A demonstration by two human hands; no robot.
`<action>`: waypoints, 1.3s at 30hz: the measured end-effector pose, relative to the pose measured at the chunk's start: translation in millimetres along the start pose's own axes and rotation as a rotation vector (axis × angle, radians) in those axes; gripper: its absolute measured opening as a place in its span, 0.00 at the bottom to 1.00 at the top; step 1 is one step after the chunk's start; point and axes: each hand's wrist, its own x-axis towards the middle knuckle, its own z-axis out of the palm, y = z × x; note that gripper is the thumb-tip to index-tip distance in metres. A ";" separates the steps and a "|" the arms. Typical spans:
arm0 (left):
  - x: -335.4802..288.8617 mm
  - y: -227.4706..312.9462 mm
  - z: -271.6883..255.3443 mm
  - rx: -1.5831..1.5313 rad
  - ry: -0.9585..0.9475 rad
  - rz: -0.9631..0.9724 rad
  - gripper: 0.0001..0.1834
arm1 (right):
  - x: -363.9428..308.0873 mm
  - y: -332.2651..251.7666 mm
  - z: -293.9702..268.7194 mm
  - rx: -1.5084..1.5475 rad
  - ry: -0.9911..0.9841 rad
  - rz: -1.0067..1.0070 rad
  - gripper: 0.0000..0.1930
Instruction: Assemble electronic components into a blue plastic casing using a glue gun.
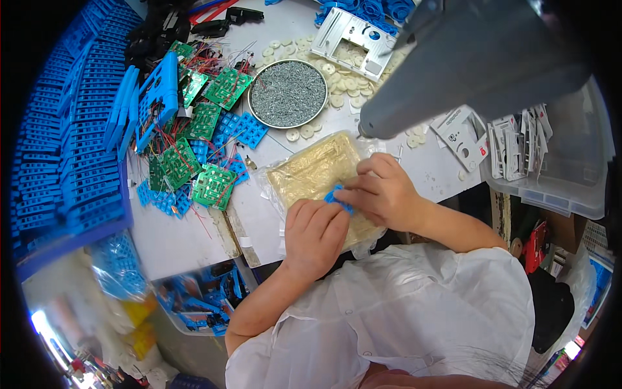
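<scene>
A small blue plastic piece [337,196] is between my two hands, partly hidden by the fingers. My right hand [391,193] pinches it from the right with bent fingers. From the near left, the curled fingers of my left hand [315,237] close on its lower side. Both hands are over a yellowish pad wrapped in clear plastic [301,170], which lies on the white worktable [256,220]. Just beyond the pad stands a round tray [250,104] full of small metal screws. What the piece is exactly, I cannot make out.
A grey tool body [466,65] hangs over the right side. Green circuit boards with wires [178,163] lie left, beside stacked blue panels [91,136]. White discs [346,84] and a white faceplate [355,44] sit behind. A clear bin [573,168] with white panels [515,146] is right.
</scene>
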 end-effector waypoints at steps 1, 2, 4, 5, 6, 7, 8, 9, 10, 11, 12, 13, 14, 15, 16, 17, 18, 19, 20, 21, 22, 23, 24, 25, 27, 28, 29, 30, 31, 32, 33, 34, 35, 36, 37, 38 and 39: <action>2.7 -0.7 2.8 0.011 -0.025 0.002 0.18 | 1.6 3.7 1.3 -0.020 -0.011 -0.033 0.22; 4.1 -0.4 5.2 0.022 -0.050 0.004 0.18 | 2.3 4.3 0.9 -0.055 -0.018 -0.025 0.21; -2.4 3.2 13.2 0.043 -0.157 -0.027 0.18 | 5.2 4.8 -3.0 -0.125 -0.036 -0.009 0.19; -6.3 5.2 15.0 0.053 -0.211 -0.044 0.18 | 4.5 4.0 -6.4 -0.117 -0.111 0.011 0.21; -9.0 7.1 13.7 0.059 -0.241 -0.054 0.19 | 2.0 2.3 -11.0 -0.109 -0.185 0.029 0.24; -11.7 8.5 11.9 0.062 -0.274 -0.060 0.19 | -1.1 1.5 -13.7 -0.103 -0.258 0.053 0.27; -14.2 9.9 9.8 0.066 -0.307 -0.065 0.20 | -3.1 2.1 -14.1 -0.109 -0.249 0.056 0.27; -15.8 11.8 6.8 0.096 -0.352 -0.066 0.21 | -5.0 2.5 -14.3 -0.115 -0.240 0.060 0.28; -16.7 14.3 2.7 0.128 -0.397 -0.070 0.22 | -5.7 2.6 -14.3 -0.118 -0.231 0.062 0.29; -17.9 15.6 -0.4 0.160 -0.443 -0.074 0.24 | -5.2 1.7 -15.1 -0.101 -0.251 0.077 0.28; -19.2 15.7 -1.9 0.164 -0.470 -0.083 0.25 | -3.9 0.1 -16.7 -0.085 -0.270 0.093 0.27; -19.7 15.4 -2.5 0.167 -0.491 -0.089 0.26 | -2.7 -0.9 -20.0 -0.074 -0.290 0.108 0.26; -20.3 15.1 -3.6 0.169 -0.513 -0.093 0.27 | -2.4 -0.7 -23.6 -0.014 -0.261 0.081 0.25; -21.1 15.2 -5.9 0.157 -0.532 -0.109 0.29 | -2.7 0.9 -27.5 0.045 -0.230 0.055 0.24; -19.0 15.4 -4.9 0.136 -0.544 -0.115 0.30 | -4.9 5.7 -34.8 0.090 -0.203 0.034 0.23; -17.4 15.8 -5.0 0.114 -0.558 -0.118 0.32 | -9.5 12.0 -37.7 0.092 -0.183 0.035 0.20; -18.1 16.2 -8.2 0.111 -0.581 -0.132 0.34 | -16.0 20.4 -37.8 0.092 -0.161 0.036 0.18; -18.1 16.4 -10.8 0.100 -0.597 -0.135 0.35 | -21.5 30.7 -45.9 0.079 -0.145 0.042 0.15; -17.6 16.3 -11.5 0.090 -0.611 -0.136 0.37 | -25.3 42.5 -59.3 0.020 -0.093 0.142 0.15; -16.3 17.4 -10.6 0.084 -0.615 -0.132 0.38 | -30.1 56.5 -75.7 -0.039 -0.039 0.241 0.15; -16.9 17.8 -10.6 0.081 -0.623 -0.130 0.39 | -34.6 71.6 -91.3 -0.094 0.020 0.337 0.15; -17.6 18.5 -10.5 0.086 -0.635 -0.132 0.41 | -39.3 92.0 -108.5 -0.201 0.070 0.414 0.15; -17.9 19.7 -10.2 0.090 -0.637 -0.126 0.41 | -40.3 115.3 -125.4 -0.300 0.122 0.483 0.15; -17.7 19.5 -7.4 0.091 -0.643 -0.114 0.41 | -44.7 137.9 -137.2 -0.419 0.157 0.559 0.16; -18.5 20.6 -6.4 0.105 -0.642 -0.108 0.41 | -41.5 167.3 -144.6 -0.601 0.162 0.664 0.18; -19.2 20.0 -4.3 0.111 -0.644 -0.102 0.41 | -36.2 176.1 -140.6 -0.669 0.133 0.707 0.19; -19.7 20.2 -4.8 0.122 -0.642 -0.108 0.41 | -24.1 186.0 -136.1 -0.729 0.102 0.740 0.20; -18.6 19.9 -3.3 0.147 -0.643 -0.105 0.41 | -11.7 199.1 -132.7 -0.737 0.118 0.826 0.21; -20.2 21.0 -5.6 0.170 -0.646 -0.109 0.41 | 3.4 208.9 -127.9 -0.740 0.126 0.914 0.22; -21.6 23.2 -9.0 0.197 -0.648 -0.117 0.42 | 18.8 221.1 -123.0 -0.746 0.138 0.954 0.22; -22.8 24.8 -7.4 0.176 -0.662 -0.109 0.42 | 21.0 227.2 -126.4 -0.775 0.142 0.971 0.22; -24.8 23.7 -5.3 0.177 -0.674 -0.125 0.42 | 27.2 237.1 -127.2 -0.797 0.149 0.968 0.21; -26.6 23.5 -8.2 0.196 -0.695 -0.156 0.42 | 27.9 245.5 -131.8 -0.808 0.157 0.967 0.21; -26.4 24.2 -10.0 0.186 -0.685 -0.153 0.42 | 26.9 253.1 -137.8 -0.823 0.157 0.966 0.21; -25.8 24.3 -12.6 0.183 -0.679 -0.151 0.42 | 25.9 261.9 -141.9 -0.826 0.158 0.964 0.20; -26.7 22.2 -13.5 0.137 -0.637 -0.143 0.42 | 21.6 268.1 -151.8 -0.848 0.167 0.964 0.20; -26.1 21.0 -11.7 0.086 -0.590 -0.126 0.41 | 17.8 275.1 -159.3 -0.859 0.179 0.961 0.20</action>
